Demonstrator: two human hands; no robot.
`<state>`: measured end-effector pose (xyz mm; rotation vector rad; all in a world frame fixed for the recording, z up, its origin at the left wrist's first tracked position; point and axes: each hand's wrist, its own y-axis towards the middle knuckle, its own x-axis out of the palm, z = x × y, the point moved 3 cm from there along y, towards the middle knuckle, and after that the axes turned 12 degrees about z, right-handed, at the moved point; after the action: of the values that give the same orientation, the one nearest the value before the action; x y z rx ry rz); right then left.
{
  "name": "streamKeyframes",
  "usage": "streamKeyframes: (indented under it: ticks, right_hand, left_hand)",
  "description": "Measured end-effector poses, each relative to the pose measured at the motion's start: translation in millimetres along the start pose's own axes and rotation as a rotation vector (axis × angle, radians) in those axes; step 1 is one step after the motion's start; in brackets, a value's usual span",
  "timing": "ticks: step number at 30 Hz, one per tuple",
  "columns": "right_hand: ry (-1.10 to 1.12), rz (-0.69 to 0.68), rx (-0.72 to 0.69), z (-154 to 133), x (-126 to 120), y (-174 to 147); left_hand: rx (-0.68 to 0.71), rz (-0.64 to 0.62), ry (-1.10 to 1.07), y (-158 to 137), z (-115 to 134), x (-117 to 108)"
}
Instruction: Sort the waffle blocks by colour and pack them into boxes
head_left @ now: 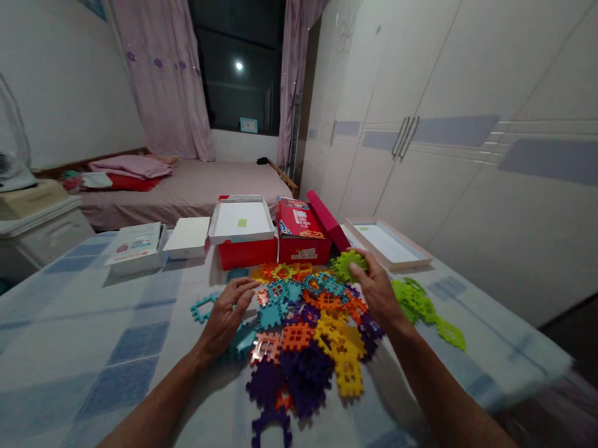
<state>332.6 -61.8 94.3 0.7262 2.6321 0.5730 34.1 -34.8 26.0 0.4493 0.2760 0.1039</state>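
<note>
A pile of plastic interlocking pieces in orange, blue, yellow and purple spreads over the table before me. My right hand [375,289] grips a green interlocking piece [346,265] between thumb and fingers, just above the pile's far right side. At the pile's left edge, my left hand [231,310] rests low over blue pieces [271,314], fingers loosely stretched, holding nothing I can see. More green pieces [418,303] lie in a separate group to the right. Nearest me are purple pieces [306,374], with yellow pieces [341,343] beside them.
Behind the pile stand a red box [303,227] and a white tray-like lid [243,219]. White boxes [137,244] sit at the left, and a shallow open tray [387,240] at the back right. Checked cloth [127,368] covers the table. A bed and wardrobe are beyond.
</note>
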Motion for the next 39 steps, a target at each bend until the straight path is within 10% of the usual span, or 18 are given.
streamKeyframes:
  ticks: [4,8,20,29,34,39]
  right_hand:
    - [-0.398,0.331,0.118,58.5,-106.8,25.5]
    - [-0.640,0.319,0.216,110.4,-159.2,36.4]
    - [-0.824,0.486,0.388,143.9,-188.1,-8.0]
    - [-0.674,0.416,0.303,153.2,-151.8,18.6]
    - [-0.688,0.493,0.254,154.3,-162.9,13.9]
    - [-0.664,0.506,0.316,153.0,-174.3,5.9]
  left_hand:
    - [-0.016,0.023,0.020,0.9,-11.0,0.4]
    - [-0.037,0.018,0.016,0.6,-11.7,1.4]
    - [-0.076,0.051,0.000,0.4,2.0,1.0]
    - [-0.046,0.036,0.031,0.2,-5.2,-0.2]
    - [-0.163,0.054,-0.097,-2.3,42.7,-0.5]
    - [-0.121,-0.291,-0.344,-83.1,114.4,-22.4]
